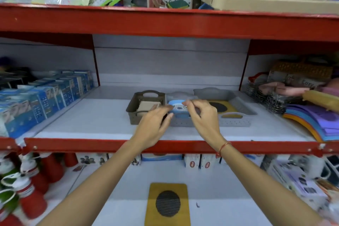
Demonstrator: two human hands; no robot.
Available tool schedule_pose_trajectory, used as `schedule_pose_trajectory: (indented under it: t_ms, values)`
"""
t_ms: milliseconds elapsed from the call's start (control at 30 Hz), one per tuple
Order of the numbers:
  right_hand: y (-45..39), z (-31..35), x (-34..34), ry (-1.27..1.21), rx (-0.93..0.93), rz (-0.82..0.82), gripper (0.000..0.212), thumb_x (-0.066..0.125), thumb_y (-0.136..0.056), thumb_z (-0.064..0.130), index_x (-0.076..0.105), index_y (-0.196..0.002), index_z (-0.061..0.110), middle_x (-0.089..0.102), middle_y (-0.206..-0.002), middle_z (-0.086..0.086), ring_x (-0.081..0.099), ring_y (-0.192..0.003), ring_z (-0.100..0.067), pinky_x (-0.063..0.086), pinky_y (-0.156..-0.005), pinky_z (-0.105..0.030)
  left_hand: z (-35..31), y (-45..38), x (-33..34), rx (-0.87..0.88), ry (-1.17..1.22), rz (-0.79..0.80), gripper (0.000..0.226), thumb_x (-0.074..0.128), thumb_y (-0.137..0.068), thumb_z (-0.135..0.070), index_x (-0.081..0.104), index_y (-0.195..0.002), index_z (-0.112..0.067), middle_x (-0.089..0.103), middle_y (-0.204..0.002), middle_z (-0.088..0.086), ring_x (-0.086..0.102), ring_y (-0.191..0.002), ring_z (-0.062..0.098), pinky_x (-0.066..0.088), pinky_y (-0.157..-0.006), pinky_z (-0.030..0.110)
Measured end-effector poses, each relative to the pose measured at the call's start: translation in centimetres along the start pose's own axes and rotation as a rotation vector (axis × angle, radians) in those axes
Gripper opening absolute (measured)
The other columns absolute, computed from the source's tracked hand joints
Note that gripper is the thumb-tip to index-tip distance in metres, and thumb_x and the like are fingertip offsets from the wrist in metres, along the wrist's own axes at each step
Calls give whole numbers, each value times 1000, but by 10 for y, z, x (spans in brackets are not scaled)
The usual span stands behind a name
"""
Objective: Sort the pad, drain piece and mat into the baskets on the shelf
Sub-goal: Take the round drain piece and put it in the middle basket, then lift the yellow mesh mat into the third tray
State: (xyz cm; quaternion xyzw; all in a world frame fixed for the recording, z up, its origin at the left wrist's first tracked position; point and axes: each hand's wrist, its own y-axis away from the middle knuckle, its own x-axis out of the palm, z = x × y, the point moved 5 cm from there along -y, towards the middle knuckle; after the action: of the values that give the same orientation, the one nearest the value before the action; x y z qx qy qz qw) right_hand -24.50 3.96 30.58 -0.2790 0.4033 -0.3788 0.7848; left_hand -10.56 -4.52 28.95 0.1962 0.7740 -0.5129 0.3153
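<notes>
A blue packaged drain piece (177,108) sits upright in the small grey middle basket (180,122) on the middle shelf. My left hand (153,126) touches its left edge with curled fingers. My right hand (200,115) pinches its upper right corner between thumb and forefinger. To the left, a brown basket (134,113) holds a beige pad (147,107). The wide grey basket (236,118) on the right holds a yellow mat (228,107) with a black oval. A second yellow mat (167,203) lies flat on the lower shelf, below my arms.
Blue boxes (42,97) fill the left of the middle shelf. Wire racks and coloured foam sheets (311,124) crowd its right. A red shelf rail (165,146) crosses under my wrists. Red bottles (33,185) stand at lower left and boxed goods (297,181) at lower right.
</notes>
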Motion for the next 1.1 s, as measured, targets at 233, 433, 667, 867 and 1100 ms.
schedule_pose_trajectory:
  t_ms: [233,433,667,867,1100]
  values:
    - [94,8,-15,-130,-61,-105,26,51,-95,17,70,-81,8,68,-77,-1,59,-77,-12,44,-69,-19,-30,77,4,158,112,-160,25,46,-93,-10,67,-102,-1,70,-97,9,62,-94,18,47,-86,26]
    - [184,-61,25,-23,65,206,25,48,-94,21,66,-80,11,62,-78,2,57,-76,-10,47,-68,-24,-8,153,66,32,146,103,31,40,-95,-21,68,-98,-8,70,-93,2,61,-91,13,48,-83,26]
    - [263,-152,75,215,521,901,69,56,-90,43,30,-146,12,31,-153,-8,29,-141,-22,24,-114,-26,53,213,141,-347,94,461,34,38,-98,-34,64,-113,-19,66,-114,-3,59,-104,12,46,-92,27]
    - [288,-176,100,281,553,1133,142,33,-43,95,1,-152,9,0,-162,-10,-7,-149,-24,-1,-121,-42,86,255,191,-545,37,892,110,30,-64,-87,16,-149,-18,20,-157,1,12,-145,17,2,-118,42]
    - [292,-185,123,248,517,1128,148,37,-37,92,-12,-151,10,-15,-160,-7,-18,-147,-18,-9,-119,-42,111,266,211,-612,-125,1030,159,34,-24,-96,-21,-145,-8,-23,-156,12,-27,-140,19,-12,-114,46]
